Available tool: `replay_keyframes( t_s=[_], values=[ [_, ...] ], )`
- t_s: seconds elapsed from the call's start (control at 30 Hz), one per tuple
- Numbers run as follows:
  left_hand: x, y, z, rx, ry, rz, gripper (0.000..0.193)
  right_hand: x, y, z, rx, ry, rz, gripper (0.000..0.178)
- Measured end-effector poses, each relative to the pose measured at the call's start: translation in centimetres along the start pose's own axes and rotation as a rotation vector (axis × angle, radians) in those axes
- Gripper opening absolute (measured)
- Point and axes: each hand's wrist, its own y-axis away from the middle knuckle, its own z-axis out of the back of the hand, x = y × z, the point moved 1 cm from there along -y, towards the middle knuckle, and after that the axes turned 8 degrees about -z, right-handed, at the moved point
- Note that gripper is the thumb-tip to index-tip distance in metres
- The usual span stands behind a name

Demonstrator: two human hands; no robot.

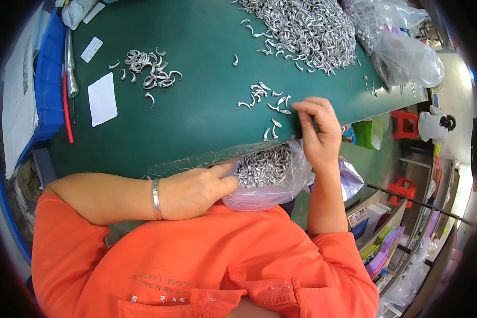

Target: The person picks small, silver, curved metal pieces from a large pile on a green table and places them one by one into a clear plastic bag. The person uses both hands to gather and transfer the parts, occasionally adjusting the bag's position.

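Observation:
Small curved silver metal pieces fill a clear plastic bag [262, 200] at the table's near edge, its mouth spread wide. My left hand [199, 190] is closed on the bag's left rim, thumb toward the metal pieces [265, 167] inside. Above the bag's right side, my right hand [321, 130] has thumb and forefinger drawn together; whatever is between them, if anything, is hidden. Its fingertips are close to a few loose metal pieces [259, 93] scattered on the green tabletop [206, 122].
A large heap of the same pieces [307, 32] lies at the far right, near clear plastic bags [408, 58]. A smaller pile [151, 69] sits left, by white paper [102, 99], a red rod [67, 108] and a blue bin [50, 79]. Beyond are red stools [403, 124] and a person [433, 124].

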Motion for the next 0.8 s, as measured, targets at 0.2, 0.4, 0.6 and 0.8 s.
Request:
replay_keyframes(
  t_s=[0.2, 0.4, 0.6, 0.8],
  values=[
    [-0.1, 0.0, 0.3, 0.057, 0.021, 0.067, 0.017, -0.4, 0.3, 0.0, 0.085, 0.061, 0.063, 0.013],
    [-0.1, -0.1, 0.1, 0.042, -0.008, 0.031, 0.018, 0.9, 1.1, -0.1, 0.193, -0.021, 0.067, 0.028],
    [-0.1, 0.0, 0.0, -0.006, 0.014, 0.02, 0.015, 2.4, 1.3, 0.4, 0.582, -0.173, 0.204, 0.03],
    [0.1, -0.1, -0.1, -0.005, -0.065, -0.041, 0.015, 0.8, -0.3, -1.1, 0.126, 0.144, 0.174, 0.025]
  ],
)
